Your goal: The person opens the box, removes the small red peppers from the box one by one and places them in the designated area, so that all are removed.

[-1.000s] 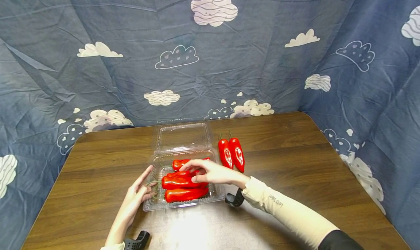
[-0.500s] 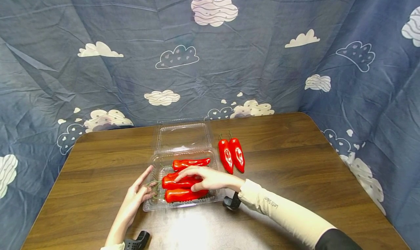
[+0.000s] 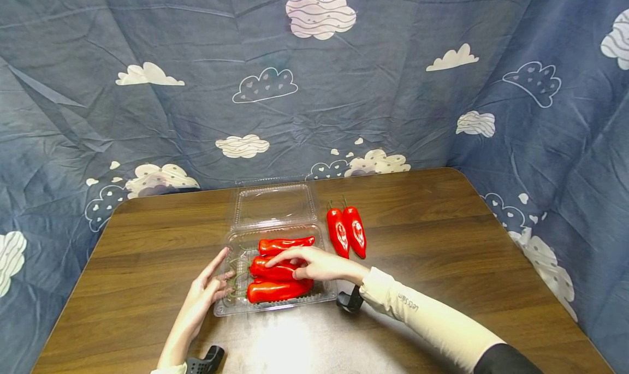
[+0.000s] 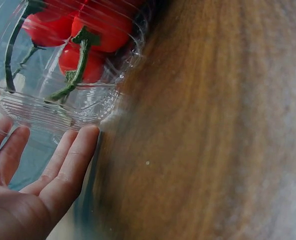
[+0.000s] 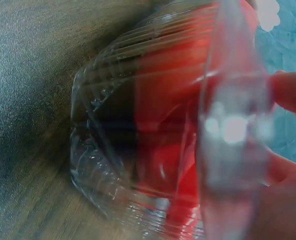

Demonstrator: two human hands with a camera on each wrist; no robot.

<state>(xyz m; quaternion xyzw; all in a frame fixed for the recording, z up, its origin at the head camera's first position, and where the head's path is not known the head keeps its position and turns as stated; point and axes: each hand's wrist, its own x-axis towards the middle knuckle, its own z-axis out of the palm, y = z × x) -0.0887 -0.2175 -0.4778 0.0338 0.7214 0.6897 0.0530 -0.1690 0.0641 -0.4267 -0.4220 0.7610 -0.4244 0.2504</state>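
My right hand (image 3: pixel 319 263) grips a red pepper (image 3: pixel 260 268) from above, thumb on the near side and fingers over the far side. That pepper lies in the middle of a clear plastic clamshell container (image 3: pixel 275 308), stem to the left. In front of it is another red pepper (image 3: pixel 275 292), and behind it a slimmer red pepper (image 3: pixel 280 246). My left hand (image 3: pixel 199 295) rests its extended fingers on the container's left end; in the left wrist view the fingertips (image 4: pixel 87 134) touch the ribbed wall below green stems (image 4: pixel 77 75). Clear plastic blurs the right wrist view.
The container's lid (image 3: pixel 275 205) lies folded back behind it. Two red peppers, a left one (image 3: pixel 337 229) and a right one (image 3: pixel 355 229), lie side by side on the wooden table (image 3: pixel 427 237), right of the container. A cloud-patterned cloth (image 3: pixel 383 90) hangs behind the table.
My right hand first drew back toward me, then shifted slightly right. The middle pepper has moved a little right and away from me. My left hand stays in place.
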